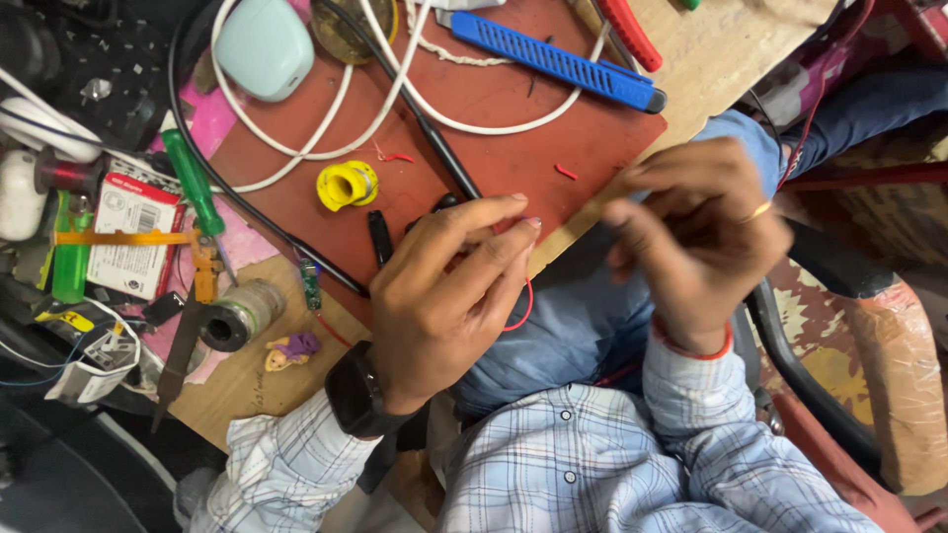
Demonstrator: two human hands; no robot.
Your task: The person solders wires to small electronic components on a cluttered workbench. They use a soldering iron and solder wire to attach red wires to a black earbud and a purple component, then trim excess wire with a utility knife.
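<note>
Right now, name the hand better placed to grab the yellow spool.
Left, probably: the left hand, pinching a red wire, sits over the red mat near the yellow spool; the right hand hangs off the bench.

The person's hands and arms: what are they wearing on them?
Both arms are in long shirt sleeves of pale blue and white check with white buttons. The left hand has a black watch with a dark square face strapped at the wrist. The right hand has a thin gold ring on one finger and a red thread band around the wrist.
</note>
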